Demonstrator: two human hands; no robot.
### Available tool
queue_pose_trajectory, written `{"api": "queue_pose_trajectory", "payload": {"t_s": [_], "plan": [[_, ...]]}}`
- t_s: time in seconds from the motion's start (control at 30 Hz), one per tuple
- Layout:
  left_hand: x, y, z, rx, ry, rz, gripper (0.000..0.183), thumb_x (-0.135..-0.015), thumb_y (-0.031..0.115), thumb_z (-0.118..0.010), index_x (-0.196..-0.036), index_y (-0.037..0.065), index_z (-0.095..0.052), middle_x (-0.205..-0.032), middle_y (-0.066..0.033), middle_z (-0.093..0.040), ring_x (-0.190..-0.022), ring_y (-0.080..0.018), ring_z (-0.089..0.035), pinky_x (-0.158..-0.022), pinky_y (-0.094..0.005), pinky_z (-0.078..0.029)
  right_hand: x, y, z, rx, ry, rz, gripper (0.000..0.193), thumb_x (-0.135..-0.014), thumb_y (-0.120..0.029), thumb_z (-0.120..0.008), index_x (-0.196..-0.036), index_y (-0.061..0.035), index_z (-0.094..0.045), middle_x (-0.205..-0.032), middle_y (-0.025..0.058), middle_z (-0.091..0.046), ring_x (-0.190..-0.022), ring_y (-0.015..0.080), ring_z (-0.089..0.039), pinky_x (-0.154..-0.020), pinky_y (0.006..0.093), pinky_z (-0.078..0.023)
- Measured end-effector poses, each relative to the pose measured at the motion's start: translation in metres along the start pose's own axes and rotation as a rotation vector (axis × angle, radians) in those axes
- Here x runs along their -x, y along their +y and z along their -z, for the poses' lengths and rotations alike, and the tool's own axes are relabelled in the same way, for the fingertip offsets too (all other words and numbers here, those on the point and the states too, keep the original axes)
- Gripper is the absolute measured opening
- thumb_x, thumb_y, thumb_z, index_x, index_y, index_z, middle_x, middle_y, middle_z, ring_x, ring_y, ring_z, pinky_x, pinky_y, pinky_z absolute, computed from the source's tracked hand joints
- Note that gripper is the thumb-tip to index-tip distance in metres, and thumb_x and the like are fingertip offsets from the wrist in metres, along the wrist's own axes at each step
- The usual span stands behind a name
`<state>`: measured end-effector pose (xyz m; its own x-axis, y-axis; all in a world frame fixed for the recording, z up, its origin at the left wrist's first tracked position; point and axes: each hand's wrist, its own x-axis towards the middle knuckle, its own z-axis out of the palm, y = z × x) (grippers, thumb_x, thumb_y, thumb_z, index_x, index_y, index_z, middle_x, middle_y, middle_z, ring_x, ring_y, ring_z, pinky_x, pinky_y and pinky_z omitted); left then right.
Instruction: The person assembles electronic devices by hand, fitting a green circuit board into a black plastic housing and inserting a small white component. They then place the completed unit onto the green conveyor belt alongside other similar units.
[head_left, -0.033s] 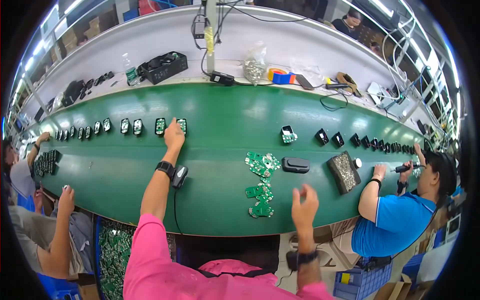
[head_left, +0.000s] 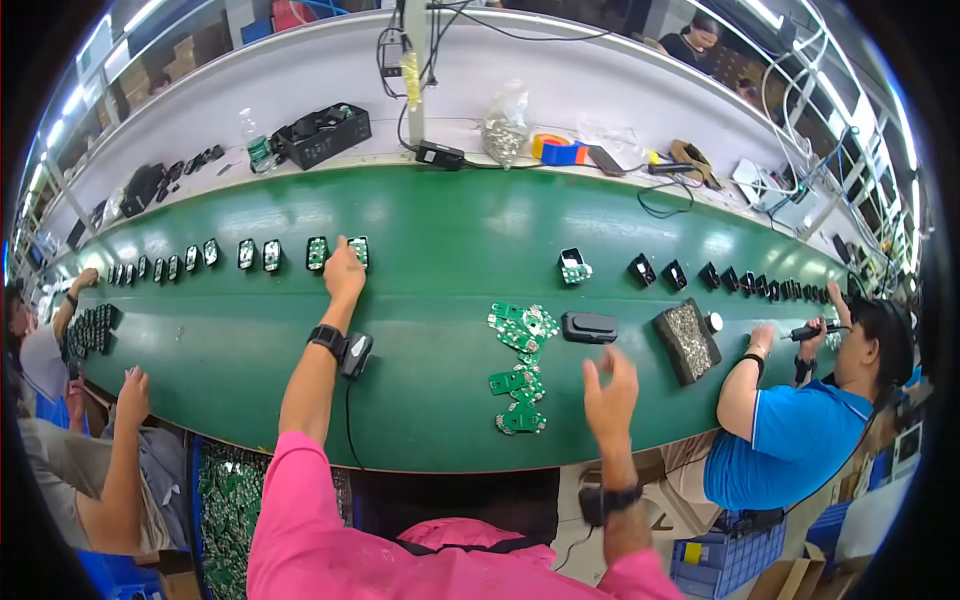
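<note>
My left hand (head_left: 345,275) reaches to the far side of the green bench, its fingers closed at a black housing (head_left: 361,255) with a green circuit board in it. The fingers cover part of that housing. Just left of it stands another black housing with a board (head_left: 317,254). My right hand (head_left: 610,400) is held above the bench's near right part, empty, thumb and fingers apart. Closest to it is a black oblong device (head_left: 590,327). Loose green circuit boards (head_left: 520,383) lie to its left. Farther off stands a black housing with a board tilted at its mouth (head_left: 574,267).
Filled housings (head_left: 246,254) line the bench leftward; black housings (head_left: 673,275) run rightward. A dark box of small metal parts (head_left: 686,342) sits right, near a co-worker in blue (head_left: 800,440) with a powered screwdriver. A corded black device (head_left: 356,355) lies by my left wrist. Another co-worker (head_left: 90,480) sits left.
My right hand has moved slightly up, toward the black oblong device. My left hand stays at the housing. The whole view has shifted a little.
</note>
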<state>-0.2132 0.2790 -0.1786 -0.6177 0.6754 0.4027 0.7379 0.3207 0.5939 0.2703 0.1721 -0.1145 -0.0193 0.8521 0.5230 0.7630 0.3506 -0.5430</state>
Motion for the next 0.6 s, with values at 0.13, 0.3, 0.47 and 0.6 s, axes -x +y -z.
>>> {"api": "queue_pose_trajectory", "payload": {"t_s": [0.13,0.3,0.47,0.6], "plan": [[0.017,0.029,0.031,0.032,0.113,-0.024,0.052,-0.103,0.031,-0.04,-0.138,-0.005,-0.047,-0.117,-0.0278,-0.064,-0.107,-0.046,-0.06,-0.093,-0.0503,-0.046,-0.102,0.027,-0.042,0.048,-0.078,0.013,0.085,-0.076,-0.025,-0.083,-0.141,0.0087,-0.038,-0.124,0.0241,-0.059,-0.111,0.0385,-0.056,-0.098,0.0451,-0.045],[0.117,0.089,0.109,0.459,-0.071,-0.091,0.047,-0.097,0.024,-0.054,-0.135,-0.003,-0.051,-0.132,-0.0222,-0.06,-0.123,-0.0317,-0.057,-0.103,-0.039,-0.042,-0.169,0.041,-0.089,0.169,-0.263,-0.048,0.108,-0.069,-0.041,-0.085,-0.145,0.0121,-0.029,-0.135,0.0295,-0.052,-0.122,0.0422,-0.052,-0.105,0.0454,-0.042],[0.202,0.101,0.148,0.595,-0.306,0.068,0.04,-0.094,0.016,-0.059,-0.128,-0.003,-0.056,-0.117,-0.0129,-0.067,-0.055,-0.0089,-0.058,-0.049,-0.0249,-0.047,-0.183,0.018,-0.112,0.332,-0.403,-0.089,0.074,-0.076,-0.034,-0.073,-0.13,0.0067,-0.043,-0.11,0.0244,-0.067,-0.109,0.043,-0.058,-0.091,0.0517,-0.05],[0.233,0.123,0.147,0.803,-0.369,0.164,0.032,-0.095,0.015,-0.057,-0.122,-0.003,-0.058,-0.11,-0.0117,-0.069,-0.049,-0.007,-0.054,-0.044,-0.0224,-0.044,-0.176,0.037,-0.113,0.299,-0.319,-0.048,0.044,-0.075,-0.022,-0.071,-0.105,0.004,-0.052,-0.091,0.0235,-0.069,-0.096,0.044,-0.062,-0.083,0.052,-0.052]]}}
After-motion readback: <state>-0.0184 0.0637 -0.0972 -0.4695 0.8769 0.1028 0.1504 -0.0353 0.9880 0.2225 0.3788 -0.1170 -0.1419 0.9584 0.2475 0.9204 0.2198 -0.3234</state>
